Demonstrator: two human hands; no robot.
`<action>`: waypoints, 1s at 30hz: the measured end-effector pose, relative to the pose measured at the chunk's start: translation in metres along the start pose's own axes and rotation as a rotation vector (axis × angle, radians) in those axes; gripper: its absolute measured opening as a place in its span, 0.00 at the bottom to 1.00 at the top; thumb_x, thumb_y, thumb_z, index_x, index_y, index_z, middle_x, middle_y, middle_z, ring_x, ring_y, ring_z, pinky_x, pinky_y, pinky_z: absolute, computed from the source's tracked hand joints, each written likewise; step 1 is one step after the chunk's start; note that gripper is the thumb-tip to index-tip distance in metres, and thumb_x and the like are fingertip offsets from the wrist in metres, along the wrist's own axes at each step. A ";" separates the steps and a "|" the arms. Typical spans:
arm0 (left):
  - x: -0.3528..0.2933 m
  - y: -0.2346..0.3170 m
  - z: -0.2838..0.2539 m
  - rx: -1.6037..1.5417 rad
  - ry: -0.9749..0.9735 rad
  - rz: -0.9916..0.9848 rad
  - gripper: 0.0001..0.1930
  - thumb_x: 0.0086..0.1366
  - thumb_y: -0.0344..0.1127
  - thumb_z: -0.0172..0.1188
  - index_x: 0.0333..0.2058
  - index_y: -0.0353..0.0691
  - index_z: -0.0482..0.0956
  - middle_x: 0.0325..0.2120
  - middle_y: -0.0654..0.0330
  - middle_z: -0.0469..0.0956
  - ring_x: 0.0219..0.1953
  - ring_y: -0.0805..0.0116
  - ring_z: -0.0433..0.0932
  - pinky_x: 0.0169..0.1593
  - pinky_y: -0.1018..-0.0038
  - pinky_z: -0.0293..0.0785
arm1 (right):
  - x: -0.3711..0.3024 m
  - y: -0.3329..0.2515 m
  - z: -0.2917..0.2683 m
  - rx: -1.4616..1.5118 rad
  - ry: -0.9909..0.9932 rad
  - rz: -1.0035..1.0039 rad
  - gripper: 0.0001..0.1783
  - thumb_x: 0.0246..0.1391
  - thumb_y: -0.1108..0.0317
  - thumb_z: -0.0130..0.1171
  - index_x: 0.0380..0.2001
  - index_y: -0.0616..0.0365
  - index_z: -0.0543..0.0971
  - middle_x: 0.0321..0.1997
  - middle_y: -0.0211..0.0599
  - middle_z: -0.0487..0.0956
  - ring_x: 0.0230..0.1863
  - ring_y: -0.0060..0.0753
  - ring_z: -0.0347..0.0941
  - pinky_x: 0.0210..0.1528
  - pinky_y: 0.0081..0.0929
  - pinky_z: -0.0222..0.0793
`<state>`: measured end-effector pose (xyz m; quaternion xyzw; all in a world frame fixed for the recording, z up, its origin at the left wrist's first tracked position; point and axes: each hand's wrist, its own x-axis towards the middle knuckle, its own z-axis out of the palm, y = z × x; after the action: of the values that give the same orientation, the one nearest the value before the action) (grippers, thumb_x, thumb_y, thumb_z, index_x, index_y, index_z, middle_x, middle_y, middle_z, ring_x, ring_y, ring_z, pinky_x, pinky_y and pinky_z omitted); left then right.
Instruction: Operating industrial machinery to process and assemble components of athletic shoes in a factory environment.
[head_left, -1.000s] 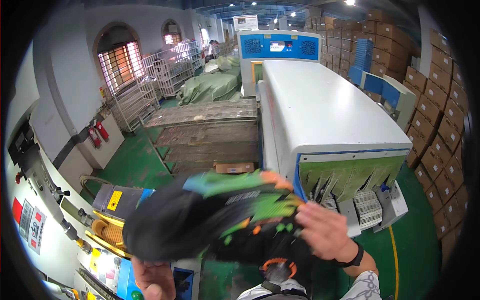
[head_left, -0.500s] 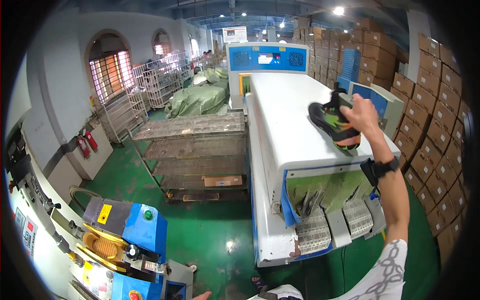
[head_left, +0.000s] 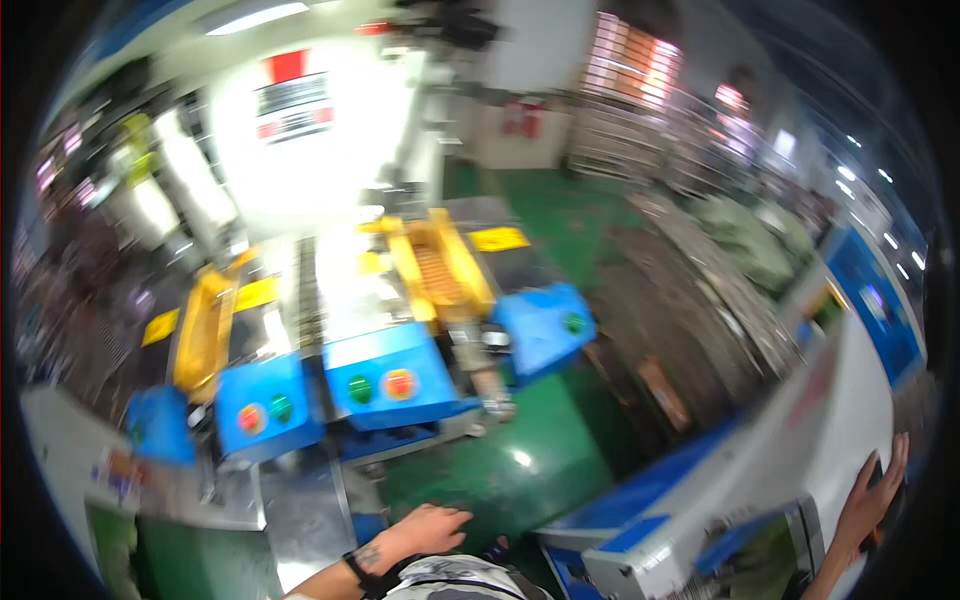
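My right hand is at the right rim of the view, over the top of the white machine. Its fingers are stretched out, the thumb apart from them. Dark and orange patches show behind it, in keeping with the black, green and orange sports shoe of the earlier frame; the hand hides most of it, and I see no clear grip on it. My left hand hangs low in front of my body, fingers loosely extended and holding nothing. A black band circles the left wrist. Motion blurs much of the view.
At left stands a machine with blue housings, green and red buttons, and yellow clamps. A worn layered rack stands between it and the white machine. Green-covered bundles lie farther back. The floor is green.
My view has swung left, bringing the blue-housed machine to the middle and the white machine to the right rim. My left hand has come further into view. The right hand's fingers now look straighter.
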<state>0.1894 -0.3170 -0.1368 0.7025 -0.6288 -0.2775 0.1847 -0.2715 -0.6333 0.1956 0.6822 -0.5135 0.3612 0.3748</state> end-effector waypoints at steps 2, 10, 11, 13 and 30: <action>-0.018 -0.009 0.003 -0.020 -0.002 -0.076 0.21 0.59 0.41 0.55 0.49 0.38 0.71 0.39 0.50 0.79 0.42 0.50 0.79 0.45 0.56 0.74 | -0.016 -0.105 0.017 0.281 -0.155 -0.278 0.24 0.59 0.67 0.54 0.57 0.64 0.69 0.62 0.53 0.68 0.64 0.50 0.62 0.66 0.37 0.55; -0.163 -0.064 0.083 -0.222 0.412 -0.708 0.23 0.57 0.40 0.53 0.52 0.38 0.71 0.41 0.50 0.77 0.46 0.50 0.77 0.48 0.56 0.73 | -0.119 -0.483 -0.067 1.174 -0.996 -0.941 0.16 0.56 0.63 0.57 0.43 0.63 0.78 0.43 0.51 0.80 0.46 0.49 0.77 0.49 0.37 0.70; -0.185 -0.067 0.101 -0.282 0.448 -0.802 0.23 0.57 0.40 0.53 0.52 0.38 0.71 0.41 0.50 0.77 0.46 0.50 0.77 0.48 0.56 0.73 | -0.141 -0.512 -0.083 1.261 -0.847 -1.234 0.16 0.56 0.64 0.57 0.44 0.63 0.77 0.41 0.52 0.80 0.45 0.52 0.77 0.47 0.37 0.71; -0.222 -0.071 0.135 -0.315 0.722 -1.019 0.26 0.56 0.41 0.53 0.53 0.37 0.69 0.45 0.49 0.75 0.50 0.50 0.74 0.51 0.54 0.69 | -0.191 -0.556 -0.111 1.517 -1.094 -1.438 0.17 0.55 0.64 0.59 0.45 0.62 0.77 0.39 0.52 0.80 0.41 0.54 0.76 0.43 0.37 0.72; -0.247 -0.044 0.254 -0.694 0.697 -1.859 0.71 0.40 0.77 0.60 0.68 0.42 0.27 0.67 0.41 0.18 0.69 0.38 0.17 0.58 0.27 0.20 | -0.506 -0.666 -0.082 1.398 -1.027 -2.335 0.31 0.46 0.54 0.63 0.50 0.63 0.74 0.47 0.54 0.76 0.56 0.54 0.67 0.60 0.40 0.62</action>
<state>0.0523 -0.0446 -0.3220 0.8581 0.3597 -0.2573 0.2609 0.2594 -0.2159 -0.3040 0.7941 0.5254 -0.2510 -0.1743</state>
